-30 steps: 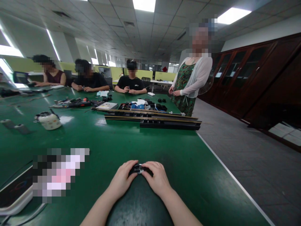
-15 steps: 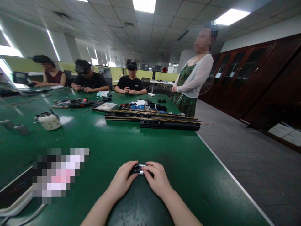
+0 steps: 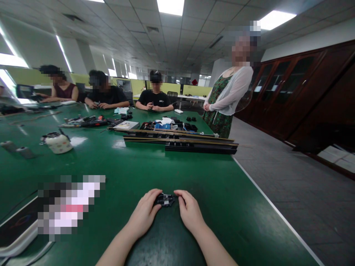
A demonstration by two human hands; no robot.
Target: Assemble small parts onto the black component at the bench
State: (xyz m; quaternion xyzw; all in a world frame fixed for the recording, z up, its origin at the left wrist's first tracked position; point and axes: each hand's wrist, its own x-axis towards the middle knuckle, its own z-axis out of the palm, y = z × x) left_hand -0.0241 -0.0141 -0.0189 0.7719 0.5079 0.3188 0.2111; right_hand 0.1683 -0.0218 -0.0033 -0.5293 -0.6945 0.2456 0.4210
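Observation:
A small black device with silvery-white parts (image 3: 166, 200) is near the front of the green table (image 3: 133, 170). My left hand (image 3: 145, 210) grips its left end between thumb and fingers. At the right end is my right hand (image 3: 190, 210), its thumb and index finger bent close to the device's edge. Whether the right fingertips touch it or pinch some small part cannot be made out.
Black rails with thin brass-coloured rods (image 3: 201, 149) lie across the table ahead. A cream pot (image 3: 58, 143), metal cylinders (image 3: 25, 152) and a white-edged device (image 3: 20, 225) are at left. Three people sit opposite; another person (image 3: 229, 92) stands at the right.
My right hand has drawn back slightly to the right, leaving more of the black device uncovered. My left hand keeps its grip at nearly the same spot.

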